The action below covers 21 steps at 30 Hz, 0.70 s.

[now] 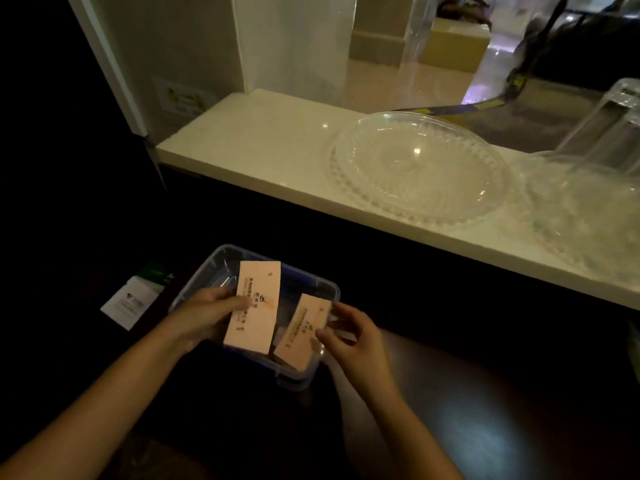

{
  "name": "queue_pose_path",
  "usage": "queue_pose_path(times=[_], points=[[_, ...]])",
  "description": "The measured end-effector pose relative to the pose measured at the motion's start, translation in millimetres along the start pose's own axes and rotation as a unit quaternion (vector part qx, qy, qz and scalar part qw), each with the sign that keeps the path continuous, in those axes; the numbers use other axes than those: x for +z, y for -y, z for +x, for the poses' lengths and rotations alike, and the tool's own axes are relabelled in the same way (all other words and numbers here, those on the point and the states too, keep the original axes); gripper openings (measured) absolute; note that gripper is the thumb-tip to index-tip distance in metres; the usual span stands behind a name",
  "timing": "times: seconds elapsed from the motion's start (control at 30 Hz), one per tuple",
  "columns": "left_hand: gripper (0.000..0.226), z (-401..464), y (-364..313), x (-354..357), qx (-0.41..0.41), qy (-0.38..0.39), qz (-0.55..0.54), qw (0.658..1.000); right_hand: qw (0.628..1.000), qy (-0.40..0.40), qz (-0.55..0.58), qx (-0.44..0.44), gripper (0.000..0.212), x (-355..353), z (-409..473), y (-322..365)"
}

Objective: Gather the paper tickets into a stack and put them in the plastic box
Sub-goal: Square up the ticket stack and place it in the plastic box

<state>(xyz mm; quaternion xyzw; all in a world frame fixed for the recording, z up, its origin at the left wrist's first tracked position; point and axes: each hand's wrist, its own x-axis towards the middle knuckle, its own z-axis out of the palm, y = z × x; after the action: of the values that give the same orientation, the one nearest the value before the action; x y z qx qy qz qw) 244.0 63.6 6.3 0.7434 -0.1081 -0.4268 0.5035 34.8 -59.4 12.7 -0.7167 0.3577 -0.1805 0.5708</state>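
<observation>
The left hand [207, 315] has its fingers clamped on 1 pale pink paper ticket [254, 306] above the clear blue-rimmed plastic box [298, 282]. The right hand [349, 336], fingers pinching, holds a second pink ticket [303, 332] just beside it, long axes near parallel, tilted into the box.

Pink tickets [254, 306] over clear box [325, 289]

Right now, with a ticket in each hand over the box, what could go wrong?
1. The left hand pinches its ticket only at one edge, so it could slip and fall outside the box.
2. The right hand holds the other ticket tilted against the box wall; it may bend or not lie flat.
3. The two tickets are apart, not stacked yet.
</observation>
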Motion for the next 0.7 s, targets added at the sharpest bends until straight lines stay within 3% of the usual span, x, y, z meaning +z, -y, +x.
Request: queue_pose_path(times=[0.07, 0.13, 0.27, 0.47, 0.63, 0.7], points=[[0.009, 24, 0, -12, -0.012, 0.012, 0.022, 1.0, 0.99, -0.035, -0.124, -0.055, 0.051, 18, 10, -4], [0.009, 43, 3, -16, -0.028, 0.026, 0.042, 0.998, 0.954, -0.057, -0.273, -0.112, 0.057, 35, 15, -11], [0.013, 64, 13, -11, -0.07, 0.043, 0.1, 0.992, 0.877, 0.0, -0.467, -0.109, 0.063, 56, 22, -28], [0.012, 77, 24, 3, -0.125, 0.106, 0.13, 0.978, 0.831, 0.038, -0.551, -0.07, 0.057, 63, 34, -32], [0.008, 80, 28, 14, -0.059, 0.103, 0.182, 0.976, 0.826, 0.029, -0.56, -0.048, 0.055, 66, 35, -31], [0.016, 80, 30, 18, -0.025, 0.092, 0.221, 0.971, 0.823, 0.031, -0.565, -0.044, 0.054, 67, 34, -31]])
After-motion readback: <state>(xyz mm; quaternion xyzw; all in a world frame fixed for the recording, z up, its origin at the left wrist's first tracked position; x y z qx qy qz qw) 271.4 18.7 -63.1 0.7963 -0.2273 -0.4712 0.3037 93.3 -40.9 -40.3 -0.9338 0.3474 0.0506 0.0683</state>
